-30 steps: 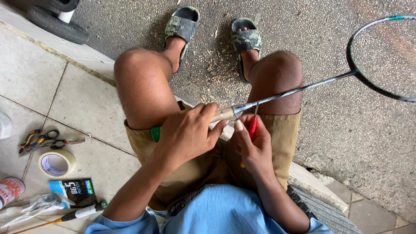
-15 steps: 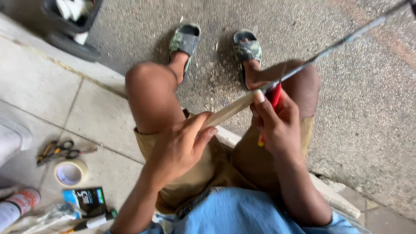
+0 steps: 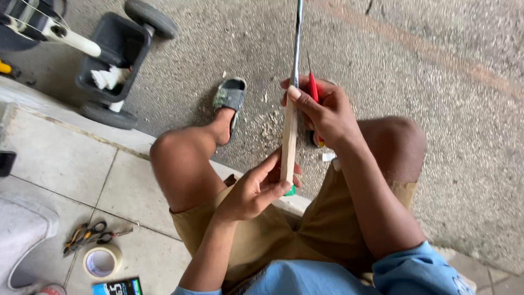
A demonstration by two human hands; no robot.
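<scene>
Both hands hold the bare wooden racket handle (image 3: pixel 289 139) at frame centre: the left hand (image 3: pixel 256 188) closed around its lower end, the right hand (image 3: pixel 322 112) pinching its top along with a red-handled knife (image 3: pixel 313 90). Its long axis runs near vertical, the metal shaft (image 3: pixel 297 38) pointing off the top edge. Open concrete ground (image 3: pixel 436 71) lies to the right; scissors (image 3: pixel 90 236) and a tape roll (image 3: pixel 102 261) sit lower left.

Left hand (image 3: pixel 256 188) curled, fingers (image 3: pixel 277 189) pinched closed low between the knees; right hand (image 3: pixel 322 112) raised higher, thumb extended, fingers clenched.
</scene>
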